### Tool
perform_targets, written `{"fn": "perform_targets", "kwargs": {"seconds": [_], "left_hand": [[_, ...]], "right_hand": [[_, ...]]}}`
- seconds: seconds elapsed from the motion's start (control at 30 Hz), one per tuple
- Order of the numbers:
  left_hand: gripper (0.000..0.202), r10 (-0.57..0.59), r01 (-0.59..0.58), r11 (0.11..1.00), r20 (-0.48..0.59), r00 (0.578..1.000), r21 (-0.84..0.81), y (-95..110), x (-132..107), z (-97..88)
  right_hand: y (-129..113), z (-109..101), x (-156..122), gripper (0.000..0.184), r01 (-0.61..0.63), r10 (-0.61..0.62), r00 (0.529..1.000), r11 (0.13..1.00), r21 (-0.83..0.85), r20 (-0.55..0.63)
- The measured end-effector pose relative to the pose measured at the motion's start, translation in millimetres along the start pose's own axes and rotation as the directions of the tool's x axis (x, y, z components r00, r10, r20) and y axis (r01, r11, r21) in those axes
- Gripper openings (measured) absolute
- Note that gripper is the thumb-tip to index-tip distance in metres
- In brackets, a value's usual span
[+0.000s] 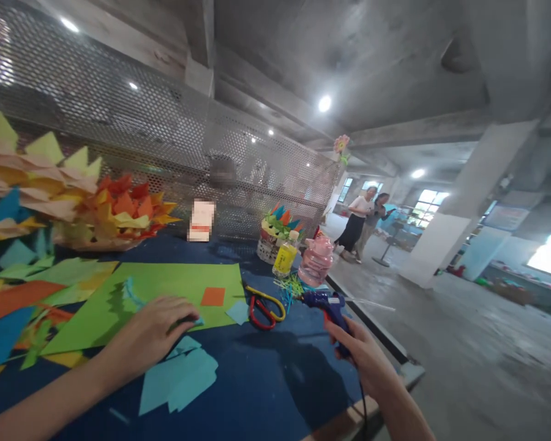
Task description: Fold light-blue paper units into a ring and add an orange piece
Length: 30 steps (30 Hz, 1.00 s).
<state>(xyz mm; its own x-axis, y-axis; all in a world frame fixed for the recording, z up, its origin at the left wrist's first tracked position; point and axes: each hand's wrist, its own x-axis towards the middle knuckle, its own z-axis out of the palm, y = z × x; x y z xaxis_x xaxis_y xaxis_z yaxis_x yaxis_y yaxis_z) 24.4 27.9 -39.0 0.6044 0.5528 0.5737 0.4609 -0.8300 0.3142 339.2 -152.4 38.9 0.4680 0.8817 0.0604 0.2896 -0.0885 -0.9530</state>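
My right hand [360, 352] is wrapped around the handle of a dark blue hot glue gun [328, 306] at the table's right edge, its nozzle pointing left. With its fingers curled together, my left hand [163, 327] pinches a small piece of light blue paper [199, 321] over the green sheet [179, 285]; most of that piece is hidden. Just below this hand lies a fanned stack of light blue paper [183, 380]. An orange paper square [213, 297] rests on the green sheet. Scissors [262, 309] with red and yellow handles lie between my hands.
Layered folded-paper flowers [133, 211] stand at the left, by a perforated metal screen [257, 165]. Coloured paper sheets [18, 300] lie below them. A yellow-labelled bottle [284, 257], a pink bottle [316, 260] and a decorated pot [269, 242] stand behind the glue gun. Two people [360, 217] stand beyond.
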Motion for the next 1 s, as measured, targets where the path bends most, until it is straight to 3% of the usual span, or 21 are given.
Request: {"fn": "perform_targets", "kwargs": {"seconds": [0.17, 0.27, 0.37, 0.53, 0.73, 1.0], "left_hand": [[0.008, -0.041, 0.041, 0.999, -0.051, 0.998, -0.007, -7, -7, 5.6], [0.007, -0.054, 0.052, 0.998, -0.063, 0.997, -0.031, -10, -10, 5.2], [0.010, -0.061, 0.061, 0.998, 0.002, 0.998, -0.023, -4, -10, -2.6], [0.014, -0.117, 0.117, 0.993, 0.018, 0.993, 0.004, 6, -8, -17.5], [0.011, -0.178, 0.178, 0.984, -0.012, 0.984, 0.000, -1, -6, -19.7], [0.013, -0.146, 0.146, 0.988, 0.007, 0.989, -0.042, 5, -7, -20.2]], "right_hand": [[-18, 40, 17, 0.029, 0.144, -0.137, 0.989, 0.981, -0.128, 0.060], [-28, 66, 32, 0.030, 0.280, -0.250, 0.953, 0.943, -0.182, 0.171], [-37, 94, 44, 0.030, 0.418, -0.351, 0.903, 0.849, -0.322, 0.248], [-40, 129, 56, 0.027, 0.513, -0.442, 0.857, 0.691, -0.510, 0.265], [-21, 137, 56, 0.017, 0.548, -0.476, 0.832, 0.617, -0.566, 0.287], [-5, 143, 54, 0.015, 0.605, -0.522, 0.778, 0.477, -0.637, 0.349]]}}
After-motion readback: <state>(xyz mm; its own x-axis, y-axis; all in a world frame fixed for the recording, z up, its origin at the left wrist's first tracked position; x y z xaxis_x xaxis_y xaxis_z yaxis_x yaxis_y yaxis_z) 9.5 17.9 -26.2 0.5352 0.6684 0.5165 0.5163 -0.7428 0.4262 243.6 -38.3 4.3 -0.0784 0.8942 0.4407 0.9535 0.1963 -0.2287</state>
